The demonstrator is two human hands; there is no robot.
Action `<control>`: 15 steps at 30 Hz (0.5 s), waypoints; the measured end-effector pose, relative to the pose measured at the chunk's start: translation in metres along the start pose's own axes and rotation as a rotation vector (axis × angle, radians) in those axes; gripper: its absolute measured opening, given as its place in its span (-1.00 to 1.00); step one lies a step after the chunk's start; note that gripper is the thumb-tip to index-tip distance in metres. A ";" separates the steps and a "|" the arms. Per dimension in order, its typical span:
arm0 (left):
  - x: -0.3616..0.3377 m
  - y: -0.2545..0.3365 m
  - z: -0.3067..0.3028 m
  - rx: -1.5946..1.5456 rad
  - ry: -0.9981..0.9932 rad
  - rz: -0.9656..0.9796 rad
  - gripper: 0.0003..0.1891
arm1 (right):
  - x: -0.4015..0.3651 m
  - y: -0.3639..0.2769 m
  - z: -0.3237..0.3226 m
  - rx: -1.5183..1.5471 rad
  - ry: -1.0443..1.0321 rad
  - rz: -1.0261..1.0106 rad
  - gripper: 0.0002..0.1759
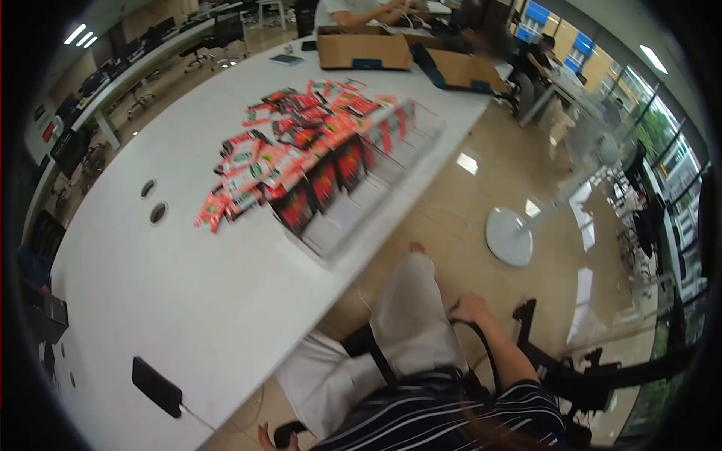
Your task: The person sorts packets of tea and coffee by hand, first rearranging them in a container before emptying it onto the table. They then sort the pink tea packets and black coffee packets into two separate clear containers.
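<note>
I sit beside a long white table point(173, 286), in a striped top and white trousers. My right hand point(470, 308) is down by my right thigh, with its fingers curled over a thin black curved band point(489, 353) next to the chair. Only a sliver of my left hand point(265, 436) shows at the bottom edge, close to a dark object; its fingers are cut off. A heap of red snack packets point(293, 143) lies on the table, well out of reach of both hands. Beside it a clear tray point(361, 203) holds upright rows of red and black packets.
A black phone point(156, 385) with a cable lies near the table's near edge. Two cardboard boxes point(363, 49) stand at the far end, where another person point(353, 11) works. Two round holes point(154, 201) pierce the tabletop. A white fan base point(510, 237) stands on the floor.
</note>
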State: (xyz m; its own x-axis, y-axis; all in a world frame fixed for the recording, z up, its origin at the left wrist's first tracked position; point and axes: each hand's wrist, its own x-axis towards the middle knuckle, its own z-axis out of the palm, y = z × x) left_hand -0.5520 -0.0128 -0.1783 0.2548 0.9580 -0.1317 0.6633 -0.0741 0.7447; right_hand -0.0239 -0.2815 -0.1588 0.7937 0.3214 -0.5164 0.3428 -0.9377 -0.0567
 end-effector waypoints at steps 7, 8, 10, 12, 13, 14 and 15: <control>-0.013 0.011 -0.026 -0.043 -0.239 0.165 -0.10 | -0.066 0.005 0.029 -0.013 0.539 -0.055 -0.40; -0.011 0.010 -0.026 -0.044 -0.253 0.210 -0.11 | -0.070 0.008 0.028 0.013 0.549 -0.048 -0.38; -0.011 0.014 -0.026 -0.058 -0.269 0.251 -0.19 | -0.076 0.014 0.027 0.066 0.573 -0.032 -0.35; -0.004 0.016 -0.025 -0.051 -0.280 0.267 -0.23 | -0.069 0.017 0.033 0.059 0.575 -0.005 -0.31; 0.000 0.013 -0.022 -0.066 -0.271 0.280 -0.27 | -0.069 0.017 0.034 0.061 0.589 -0.005 -0.32; 0.000 0.012 -0.018 -0.094 -0.268 0.286 -0.28 | -0.072 0.022 0.035 0.051 0.594 -0.004 -0.32; 0.001 0.014 -0.020 -0.111 -0.271 0.289 -0.28 | -0.074 0.024 0.038 0.055 0.585 -0.006 -0.32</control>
State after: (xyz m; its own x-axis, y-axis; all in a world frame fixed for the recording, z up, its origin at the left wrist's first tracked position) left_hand -0.5569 -0.0075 -0.1552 0.6050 0.7937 -0.0633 0.4614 -0.2847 0.8402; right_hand -0.0939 -0.3327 -0.1544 0.9426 0.3313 0.0405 0.3338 -0.9362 -0.1104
